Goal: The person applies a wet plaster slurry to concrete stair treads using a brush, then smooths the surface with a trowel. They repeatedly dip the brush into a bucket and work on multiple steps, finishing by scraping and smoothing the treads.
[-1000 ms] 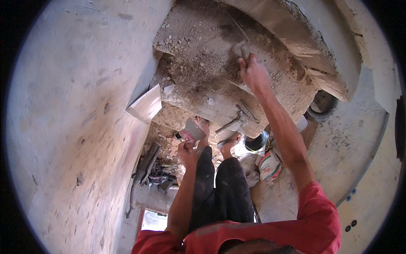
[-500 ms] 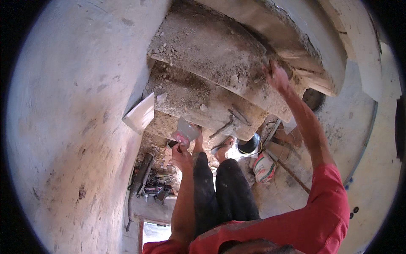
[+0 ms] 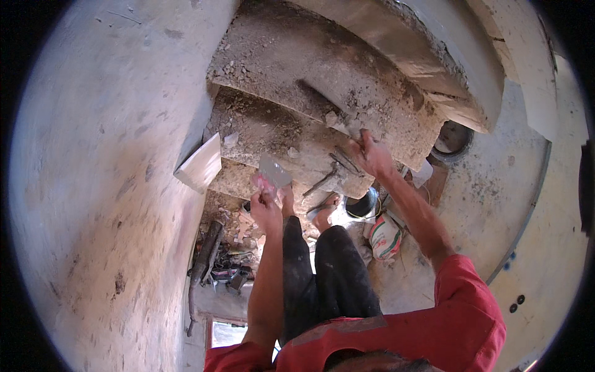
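Note:
My left hand [image 3: 266, 214], fingers closed, grips a flat grey plate with a pink-red patch [image 3: 274, 172], held over the lower step near my feet. Out to the right, my right hand [image 3: 375, 155] is closed around a blurred hand tool [image 3: 353, 128] whose pale end is near the edge of the dusty upper step [image 3: 279, 62]; its exact kind cannot be told. Crumbled debris lies on that step, with a pale lump [image 3: 332, 118] near the tool. Between my hands, a hammer-like tool [image 3: 322, 181] lies on the step below.
A white panel [image 3: 201, 164] leans against the left wall. Right of my feet are a dark bucket [image 3: 362, 204] and a white, red and green sack [image 3: 385, 237]. A round container [image 3: 452, 139] stands beyond the step's right end. Wood and assorted tools [image 3: 229, 266] lie lower left.
My right hand has swept left and nearer to me with its tool, from the upper step's right end to its front edge. My left hand keeps its hold on the plate.

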A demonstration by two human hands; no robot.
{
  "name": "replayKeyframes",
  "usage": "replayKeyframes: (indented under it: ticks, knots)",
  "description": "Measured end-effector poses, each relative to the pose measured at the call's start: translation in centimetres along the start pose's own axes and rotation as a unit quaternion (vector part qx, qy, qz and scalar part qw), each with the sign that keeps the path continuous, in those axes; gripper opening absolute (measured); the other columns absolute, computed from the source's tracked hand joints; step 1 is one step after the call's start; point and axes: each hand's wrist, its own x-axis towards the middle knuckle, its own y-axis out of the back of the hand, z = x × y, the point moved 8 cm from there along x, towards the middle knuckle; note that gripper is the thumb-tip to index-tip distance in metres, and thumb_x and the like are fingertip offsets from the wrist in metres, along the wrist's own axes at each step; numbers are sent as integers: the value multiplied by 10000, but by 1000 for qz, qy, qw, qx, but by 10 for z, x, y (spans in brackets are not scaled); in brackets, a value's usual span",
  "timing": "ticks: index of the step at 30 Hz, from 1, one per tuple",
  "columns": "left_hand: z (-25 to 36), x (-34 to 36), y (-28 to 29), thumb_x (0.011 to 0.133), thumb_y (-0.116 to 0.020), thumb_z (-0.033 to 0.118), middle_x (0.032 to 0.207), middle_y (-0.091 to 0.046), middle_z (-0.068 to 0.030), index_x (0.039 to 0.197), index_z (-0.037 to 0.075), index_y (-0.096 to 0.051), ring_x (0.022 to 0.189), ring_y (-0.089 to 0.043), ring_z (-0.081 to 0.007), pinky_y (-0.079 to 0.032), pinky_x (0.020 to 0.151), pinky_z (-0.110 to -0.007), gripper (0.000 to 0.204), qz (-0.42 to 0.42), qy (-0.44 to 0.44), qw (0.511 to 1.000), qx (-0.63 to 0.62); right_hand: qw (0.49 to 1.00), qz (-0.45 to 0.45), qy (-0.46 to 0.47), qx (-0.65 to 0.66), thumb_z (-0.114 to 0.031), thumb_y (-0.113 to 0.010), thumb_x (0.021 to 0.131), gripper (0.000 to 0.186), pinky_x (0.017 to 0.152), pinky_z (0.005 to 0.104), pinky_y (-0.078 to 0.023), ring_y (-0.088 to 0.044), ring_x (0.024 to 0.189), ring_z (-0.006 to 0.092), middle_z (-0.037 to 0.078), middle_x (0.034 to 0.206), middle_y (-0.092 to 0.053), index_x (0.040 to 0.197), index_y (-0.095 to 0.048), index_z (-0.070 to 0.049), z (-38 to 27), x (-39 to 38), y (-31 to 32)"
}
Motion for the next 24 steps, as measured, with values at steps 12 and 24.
replayKeyframes:
  ticks: [12, 24]
  knots:
    - [43, 38, 27, 994, -628, 171, 917, -734, -204, 1047, -49, -671, 778, -700, -308, -537, 720, -424, 230, 76, -11, 997, 14, 955, 136, -223, 141, -450, -568, 1043, 510, 679, 633, -497, -660, 798, 566, 353, 789, -664, 1116, -498, 49, -35, -65, -42]
    - [56, 37, 15, 1003, -629, 241, 891, -718, -247, 1014, -55, -663, 806, -700, -372, -532, 761, -455, 299, 85, -56, 995, -13, 961, 66, -161, 215, -413, -558, 1027, 495, 670, 614, -530, -677, 738, 536, 317, 774, -678, 1238, -455, 23, -128, -61, -77]
